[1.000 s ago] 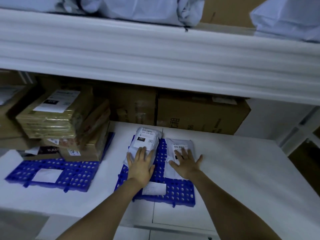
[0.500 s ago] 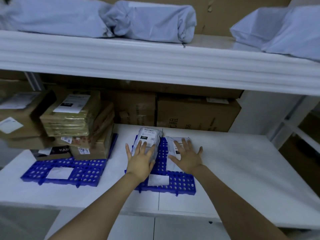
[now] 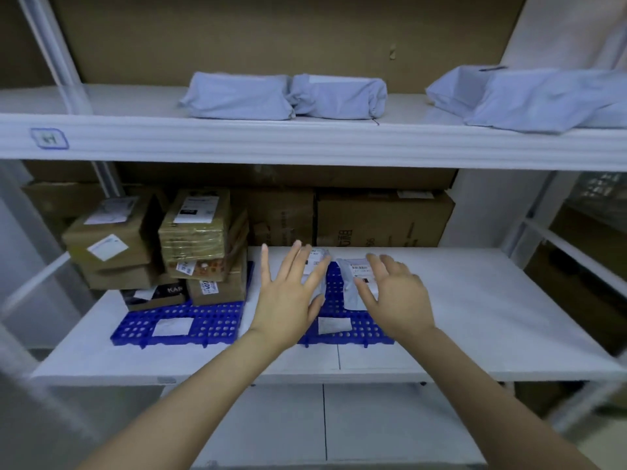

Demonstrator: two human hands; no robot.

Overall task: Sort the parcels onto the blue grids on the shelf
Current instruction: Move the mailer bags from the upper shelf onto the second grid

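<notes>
On the right blue grid [image 3: 334, 283]: two white parcels lie side by side, with a strip of bare blue showing between them.
Hidden: the left hand [image 3: 288, 296] covers most of the left parcel [image 3: 319, 262], so only its far right corner and part of its printed label show. The right hand [image 3: 398, 296] covers the near right part of the right parcel [image 3: 354, 283].
Hard to make out: the print on both labels is too blurred to read. The right hand's fingertips are smeared. Whether either palm touches its parcel cannot be told.
Long axis: each parcel runs front to back on the shelf [image 3: 475, 317], label side up.
Left hand: fingers straight and fanned wide, gripping nothing.
Right hand: fingers spread and slightly bent, gripping nothing.
Grid front: a white paper slip [image 3: 334, 325] lies on the grid between the two wrists.
Left blue grid [image 3: 217, 322]: stacked cardboard boxes [image 3: 196, 239] sit on its back part, and the boxes at the far left are dim.
</notes>
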